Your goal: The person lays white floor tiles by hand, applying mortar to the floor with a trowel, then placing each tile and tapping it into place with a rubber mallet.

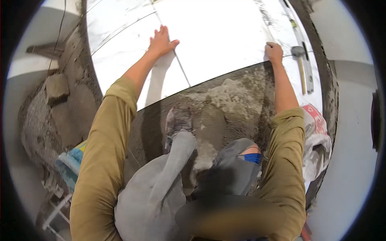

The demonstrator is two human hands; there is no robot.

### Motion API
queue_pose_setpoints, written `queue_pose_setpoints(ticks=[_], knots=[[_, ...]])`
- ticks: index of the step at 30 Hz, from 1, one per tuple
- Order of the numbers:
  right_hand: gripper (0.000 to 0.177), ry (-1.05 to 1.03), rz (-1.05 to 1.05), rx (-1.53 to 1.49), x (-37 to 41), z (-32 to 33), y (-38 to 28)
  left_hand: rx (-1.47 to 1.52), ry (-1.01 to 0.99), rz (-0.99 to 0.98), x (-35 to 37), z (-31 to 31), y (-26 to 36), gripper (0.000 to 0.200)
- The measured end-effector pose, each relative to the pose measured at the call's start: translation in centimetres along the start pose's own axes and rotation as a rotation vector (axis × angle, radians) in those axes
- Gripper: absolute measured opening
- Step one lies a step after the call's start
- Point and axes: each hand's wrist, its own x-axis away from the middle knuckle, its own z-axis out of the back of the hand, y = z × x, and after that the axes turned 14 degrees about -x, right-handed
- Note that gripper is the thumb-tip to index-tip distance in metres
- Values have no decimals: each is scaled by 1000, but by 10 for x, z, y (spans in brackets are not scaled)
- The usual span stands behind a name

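Note:
Large white floor tiles (221,44) lie ahead of me, glaring brightly, with thin dark joints between them. My left hand (161,43) rests on the tiles beside a joint, fingers and thumb spread. At the right, my right hand (274,52) is closed at the near edge of the bright tile, close to its right corner. Its fingers are curled under, and what they hold, if anything, is hidden. Just right of that hand lies a mallet (302,74) with a dark head and a wooden handle. A long spirit level (308,66) lies alongside the mallet.
Rough grey mortar (229,96) covers the floor between the tile edge and my legs. A white and red bag (315,140) stands by my right arm. To the left are a brick-like block (57,88), a rubble heap (36,124) and a blue bucket (69,166).

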Motion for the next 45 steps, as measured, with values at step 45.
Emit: queue_pose_setpoints(ticks=[45], knots=[[40, 100, -490, 485, 71, 153, 88, -269, -331, -147, -13, 71, 113, 120]])
